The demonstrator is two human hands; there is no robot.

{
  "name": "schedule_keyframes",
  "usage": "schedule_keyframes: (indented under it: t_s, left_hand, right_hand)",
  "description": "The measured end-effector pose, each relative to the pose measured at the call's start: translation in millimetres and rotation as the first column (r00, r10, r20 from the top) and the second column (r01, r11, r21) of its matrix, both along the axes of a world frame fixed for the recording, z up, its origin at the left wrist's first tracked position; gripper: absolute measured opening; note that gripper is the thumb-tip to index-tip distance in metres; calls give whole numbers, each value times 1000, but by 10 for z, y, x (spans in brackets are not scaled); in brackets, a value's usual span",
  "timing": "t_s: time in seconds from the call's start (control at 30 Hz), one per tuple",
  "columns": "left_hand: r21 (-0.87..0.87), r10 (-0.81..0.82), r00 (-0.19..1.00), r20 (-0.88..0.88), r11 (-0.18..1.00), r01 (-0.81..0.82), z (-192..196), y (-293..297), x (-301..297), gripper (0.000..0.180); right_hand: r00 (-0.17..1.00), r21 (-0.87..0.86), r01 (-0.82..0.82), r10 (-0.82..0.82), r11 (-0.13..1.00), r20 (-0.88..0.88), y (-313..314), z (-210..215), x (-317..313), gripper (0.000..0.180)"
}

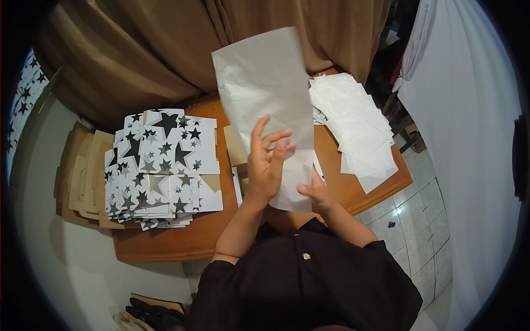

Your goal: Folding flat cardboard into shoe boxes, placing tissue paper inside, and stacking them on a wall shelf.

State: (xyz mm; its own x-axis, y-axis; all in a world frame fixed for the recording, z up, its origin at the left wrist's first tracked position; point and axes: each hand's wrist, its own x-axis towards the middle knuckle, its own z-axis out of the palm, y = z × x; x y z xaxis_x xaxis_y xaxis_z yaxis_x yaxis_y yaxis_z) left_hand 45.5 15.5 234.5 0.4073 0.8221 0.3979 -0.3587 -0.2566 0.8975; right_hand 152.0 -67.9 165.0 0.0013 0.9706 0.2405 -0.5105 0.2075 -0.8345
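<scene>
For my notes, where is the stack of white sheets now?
In the head view, the stack of white sheets lies at the right end of the wooden table, right of the held sheet.

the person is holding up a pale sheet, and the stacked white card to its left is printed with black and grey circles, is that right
Not quite: the head view shows the stacked white card printed with black and grey stars, not circles. It does lie left of the raised pale sheet.

Off-white paper (268,91), white cardboard (164,165) with black-and-grey stars
</scene>
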Motion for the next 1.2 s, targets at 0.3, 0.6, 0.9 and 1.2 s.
schedule_keyframes:
  t_s: [0.3,0.6,0.9,1.2]
  left_hand:
    - [37,-152,970,-192,986,162,-617,337,-352,47]
    - [527,426,674,-603,847,-65,-1207,260,-720,68]
    - [528,555,238,-797,832,-173,-1344,129,-845,69]
    - [367,185,330,-926,654,661,-1540,386,-319,52]
  right_hand:
    - [940,-522,341,-283,782,189,-60,-589,461,47]
    - [968,-678,205,-247,706,36,-136,-804,716,65]
    - [366,-140,664,-156,734,918,-246,-714,571,42]
    - [-85,145,673,-118,725,989,-249,-722,449,30]
